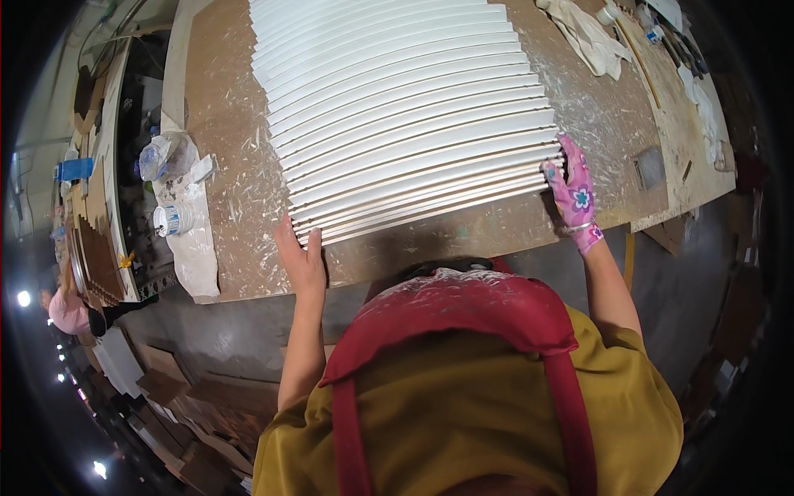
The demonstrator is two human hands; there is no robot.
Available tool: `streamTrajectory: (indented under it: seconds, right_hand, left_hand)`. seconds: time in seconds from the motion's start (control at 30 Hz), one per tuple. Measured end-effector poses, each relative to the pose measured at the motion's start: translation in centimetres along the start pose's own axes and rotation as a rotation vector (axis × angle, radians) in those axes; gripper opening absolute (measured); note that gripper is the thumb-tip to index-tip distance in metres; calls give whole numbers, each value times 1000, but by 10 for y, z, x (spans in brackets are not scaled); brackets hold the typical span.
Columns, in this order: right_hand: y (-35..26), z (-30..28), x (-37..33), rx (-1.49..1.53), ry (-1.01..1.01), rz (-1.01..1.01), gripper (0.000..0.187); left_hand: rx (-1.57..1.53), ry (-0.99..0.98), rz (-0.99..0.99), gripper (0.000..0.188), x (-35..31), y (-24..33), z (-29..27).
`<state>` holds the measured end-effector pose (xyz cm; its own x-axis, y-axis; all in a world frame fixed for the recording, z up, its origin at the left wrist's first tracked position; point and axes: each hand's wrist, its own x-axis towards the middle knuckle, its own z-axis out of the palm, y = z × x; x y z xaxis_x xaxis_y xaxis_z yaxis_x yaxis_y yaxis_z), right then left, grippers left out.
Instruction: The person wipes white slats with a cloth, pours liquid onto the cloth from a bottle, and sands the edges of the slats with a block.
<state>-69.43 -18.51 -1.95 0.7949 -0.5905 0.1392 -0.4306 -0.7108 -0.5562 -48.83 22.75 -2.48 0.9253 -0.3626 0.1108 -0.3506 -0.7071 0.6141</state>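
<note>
Long white slats (405,107) lie side by side in a wide row across the worktable, their ends roughly lined up. Toward me the slats stand closer together, packed on edge. My bare left hand (303,258) grips the left ends of the nearest slats, thumb on the near side and fingers at the end. At the opposite ends, my right hand (575,197), in a pink flowered glove, closes round the same near slats. The thumb lies along the top, and some fingertips are hidden behind the slat ends.
The brown worktable (240,198) is spattered with white. At its left lie a stained cloth (194,256) and a white tub (171,220). A pale cloth (585,37) rests at the far right. Another person (68,312) in pink is off to the left.
</note>
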Motion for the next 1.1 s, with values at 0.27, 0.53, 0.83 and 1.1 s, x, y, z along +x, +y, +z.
streamTrajectory:
  seconds: [0.27,0.53,0.83,1.1]
  right_hand:
    - [0,9,17,-67,53,47,54]
    - [1,-1,55,62,-30,198,57]
    - [-7,32,164,-79,-162,104,86]
    - [19,18,209,-76,7,29,75]
  left_hand:
    - [38,7,-82,59,14,20,3]
    - [-349,-38,-245,60,74,11,-20]
    - [-813,-263,-601,70,181,40,10]
    - [-775,43,-425,74,240,-5,6]
